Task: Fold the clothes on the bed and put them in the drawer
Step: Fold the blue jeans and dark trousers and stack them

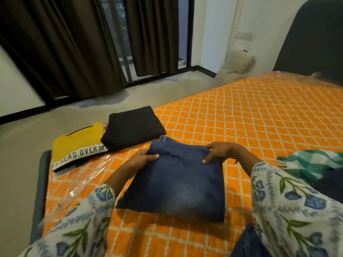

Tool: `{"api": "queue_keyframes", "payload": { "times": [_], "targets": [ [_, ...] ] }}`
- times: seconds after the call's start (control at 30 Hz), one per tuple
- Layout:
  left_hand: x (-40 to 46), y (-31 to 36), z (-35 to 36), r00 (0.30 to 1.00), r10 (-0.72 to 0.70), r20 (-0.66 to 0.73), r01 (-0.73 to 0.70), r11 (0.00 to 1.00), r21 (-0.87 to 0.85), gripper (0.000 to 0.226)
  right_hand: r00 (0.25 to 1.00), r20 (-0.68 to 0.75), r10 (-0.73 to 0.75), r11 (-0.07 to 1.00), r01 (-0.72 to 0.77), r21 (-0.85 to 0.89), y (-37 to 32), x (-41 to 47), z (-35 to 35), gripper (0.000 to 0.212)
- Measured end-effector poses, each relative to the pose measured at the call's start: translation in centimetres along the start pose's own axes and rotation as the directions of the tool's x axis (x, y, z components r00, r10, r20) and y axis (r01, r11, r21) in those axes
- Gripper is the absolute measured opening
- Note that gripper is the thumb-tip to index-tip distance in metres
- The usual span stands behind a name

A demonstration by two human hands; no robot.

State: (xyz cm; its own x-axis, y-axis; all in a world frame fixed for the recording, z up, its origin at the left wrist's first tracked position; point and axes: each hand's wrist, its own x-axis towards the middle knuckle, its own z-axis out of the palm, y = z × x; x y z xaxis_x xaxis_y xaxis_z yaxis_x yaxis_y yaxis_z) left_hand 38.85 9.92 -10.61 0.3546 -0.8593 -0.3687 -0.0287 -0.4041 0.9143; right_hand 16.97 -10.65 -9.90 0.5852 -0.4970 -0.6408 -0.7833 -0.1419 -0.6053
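Note:
A folded pair of blue jeans (178, 180) lies on the orange checked bed (259, 117) in front of me. My left hand (143, 157) grips its far left corner, thumb on top. My right hand (220, 151) holds the far right corner, fingers over the fold. To the left, near the bed's corner, sit a folded black garment (132, 127) and a folded yellow shirt (79, 145) with white lettered band, side by side and touching.
A green and white checked cloth (311, 164) lies at the right edge, with dark fabric (246, 243) at the bottom right. A dark headboard (315, 38) stands far right. Brown curtains (65, 43) hang over the window beyond the grey floor. No drawer is in view.

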Motion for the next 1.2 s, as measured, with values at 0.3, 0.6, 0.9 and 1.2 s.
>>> {"api": "queue_keyframes", "payload": {
  "times": [0.3, 0.6, 0.9, 1.2],
  "targets": [
    [12.2, 2.1, -1.7, 0.958, 0.147, -0.246, -0.095, 0.973, 0.211, 0.030, 0.721, -0.693, -0.011, 0.755, 0.461, 0.467, -1.1, 9.9, -1.6, 0.013],
    [17.9, -2.9, 3.9, 0.982, 0.185, 0.027, -0.050, 0.124, 0.991, 0.062, 0.619, -0.724, -0.304, 0.923, 0.003, -0.385, 0.1, 14.5, 2.9, 0.060],
    [18.7, -4.9, 3.6, 0.974, 0.225, -0.020, -0.078, 0.419, 0.905, 0.080, 0.811, -0.543, -0.218, 0.848, -0.117, -0.516, 2.7, 15.1, 5.9, 0.130],
    [13.2, -6.8, -2.2, 0.966, -0.247, -0.079, 0.256, 0.859, 0.443, 0.073, 0.733, -0.661, 0.161, 0.967, -0.250, -0.041, 3.3, 10.2, 8.4, 0.082]
  ]
}}
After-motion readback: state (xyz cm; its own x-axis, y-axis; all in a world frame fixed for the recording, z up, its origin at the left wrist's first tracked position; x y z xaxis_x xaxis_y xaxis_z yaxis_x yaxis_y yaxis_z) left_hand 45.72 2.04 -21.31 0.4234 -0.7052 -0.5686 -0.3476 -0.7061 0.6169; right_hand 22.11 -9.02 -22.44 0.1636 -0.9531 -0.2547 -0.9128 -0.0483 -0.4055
